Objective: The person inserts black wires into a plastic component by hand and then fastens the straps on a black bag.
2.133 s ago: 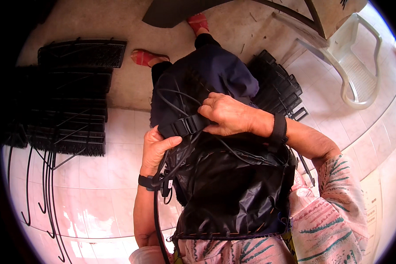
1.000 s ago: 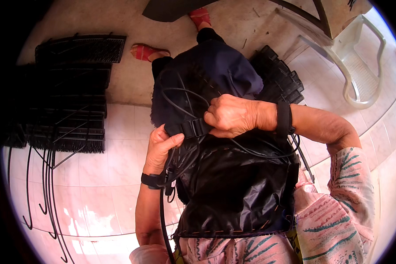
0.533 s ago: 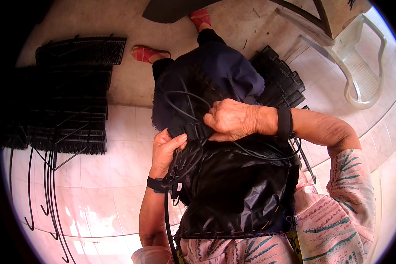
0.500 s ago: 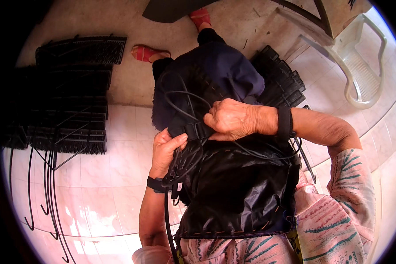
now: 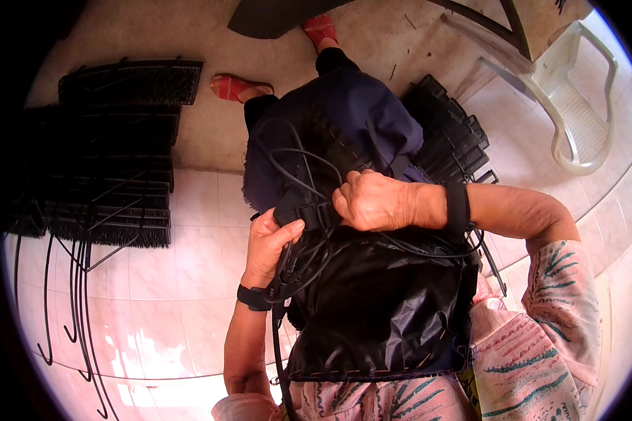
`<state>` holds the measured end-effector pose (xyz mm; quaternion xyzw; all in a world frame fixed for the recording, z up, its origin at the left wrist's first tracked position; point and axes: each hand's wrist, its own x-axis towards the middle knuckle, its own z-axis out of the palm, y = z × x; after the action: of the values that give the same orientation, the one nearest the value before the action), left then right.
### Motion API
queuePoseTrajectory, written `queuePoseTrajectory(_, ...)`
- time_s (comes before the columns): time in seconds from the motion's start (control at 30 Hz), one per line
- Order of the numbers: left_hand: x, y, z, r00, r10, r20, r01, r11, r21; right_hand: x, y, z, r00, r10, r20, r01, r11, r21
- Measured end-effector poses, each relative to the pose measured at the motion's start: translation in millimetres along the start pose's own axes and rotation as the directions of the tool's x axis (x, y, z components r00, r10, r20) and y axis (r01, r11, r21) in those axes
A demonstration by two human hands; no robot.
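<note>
A black strap buckle [image 5: 307, 215] sits between my two hands over my lap. My left hand [image 5: 268, 242] pinches its left end, thumb on top. From the right, my right hand [image 5: 372, 201] is closed on the strap beside the buckle, its fingertips partly hidden. Thin black cables [image 5: 309, 263] hang tangled under the buckle, and loops of them rise above it. Beneath lies a shiny black sheet [image 5: 386, 302] with stitched edges, across my lap. Dark blue cloth [image 5: 372, 116] covers my knees. A black band is on each wrist.
Stacked black mesh racks [image 5: 112, 168] stand on the floor at left, with long hooked rods [image 5: 77, 309] below them. More black mesh pieces [image 5: 453, 126] lie right of my knees. A white plastic chair [image 5: 576, 105] is at the far right. My red shoes [image 5: 239, 88] rest on the floor ahead.
Both hands and the buckle have shifted slightly toward me. My right hand has moved a little right and down, and the cables under the buckle have shifted.
</note>
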<state>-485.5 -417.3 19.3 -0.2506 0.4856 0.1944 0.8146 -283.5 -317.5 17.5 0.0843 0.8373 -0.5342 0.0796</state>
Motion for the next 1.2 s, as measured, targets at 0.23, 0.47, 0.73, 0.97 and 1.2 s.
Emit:
queuePoseTrajectory(0.23, -0.1, -3.2, 0.0, 1.0, 0.008, -0.018, -0.009, 1.0, -0.005, 6.3, -7.5, -7.0, 0.965, 0.207, 0.163, -0.212, 0.977, 0.016)
queuePoseTrajectory(0.47, -1.4, -3.4, 4.0, 0.999, 0.0, -0.035, -0.001, 1.0, -0.019, -3.4, -3.0, 6.9, 0.992, 0.066, 0.108, -0.065, 0.998, -0.016)
queuePoseTrajectory(0.73, -2.1, -7.2, 5.3, 0.998, 0.04, -0.052, -0.037, 0.997, 0.063, -7.7, 0.7, 9.5, 0.994, 0.053, 0.093, -0.061, 0.994, 0.086)
queuePoseTrajectory(0.97, -3.4, -5.4, 5.0, 0.994, 0.031, -0.107, -0.027, 0.999, 0.039, -1.8, -6.3, -8.8, 0.963, 0.252, 0.097, -0.26, 0.962, 0.079)
queuePoseTrajectory(1.2, -1.1, -5.0, 4.4, 0.997, 0.034, -0.071, -0.035, 0.999, -0.012, -20.4, 2.5, -0.5, 0.932, 0.348, 0.096, -0.361, 0.882, 0.303)
